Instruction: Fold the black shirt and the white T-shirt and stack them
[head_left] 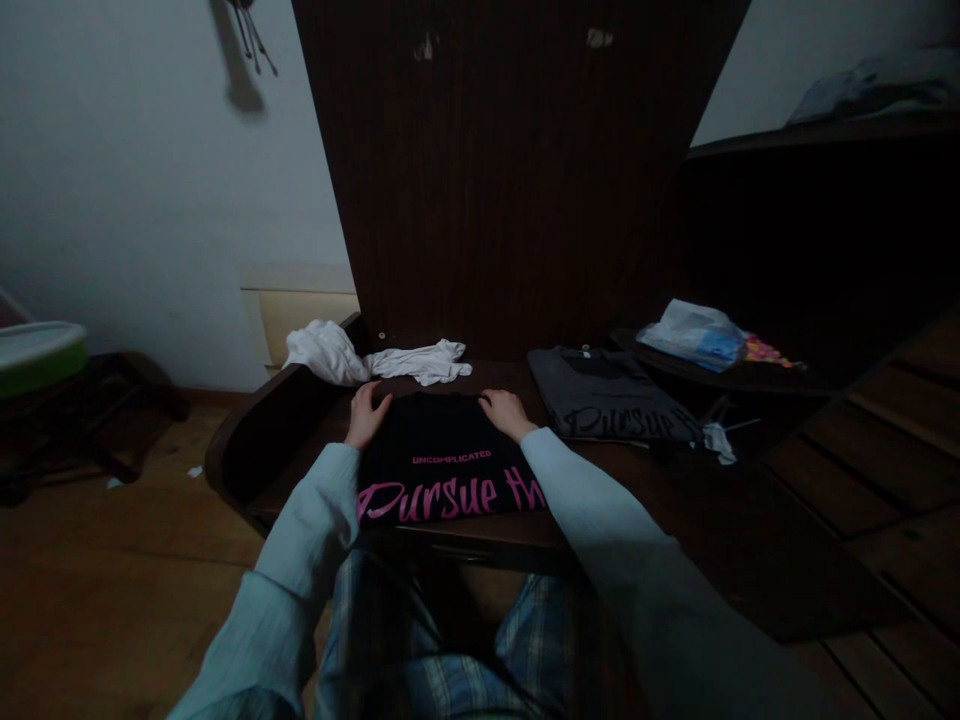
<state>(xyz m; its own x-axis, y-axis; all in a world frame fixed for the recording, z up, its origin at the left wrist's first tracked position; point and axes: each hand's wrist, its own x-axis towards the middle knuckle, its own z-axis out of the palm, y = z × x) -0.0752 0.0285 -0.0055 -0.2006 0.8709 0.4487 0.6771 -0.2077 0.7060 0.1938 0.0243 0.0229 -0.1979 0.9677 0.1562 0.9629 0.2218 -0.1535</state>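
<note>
A black T-shirt (442, 425) lies folded on the dark wooden surface, its pink lettering "UNCOMPLICATED" and "Pursue th" facing up. At its upper left corner rests my left hand (366, 414), thumb spread from the fingers. My right hand (508, 412) lies on the upper right corner with fingers stretched out, and its sleeve covers the end of the lettering. Both hands touch the cloth and look open, though the fingertips are hard to make out. To the right is a folded dark grey T-shirt (611, 390) with black lettering.
Crumpled white cloth (326, 350) lies at the back left of the dark wooden surface (300, 440). A tall dark panel (510, 200) rises behind. On a low shelf at right sits a plastic packet (694, 335). A green-and-white tub (41, 345) stands at far left.
</note>
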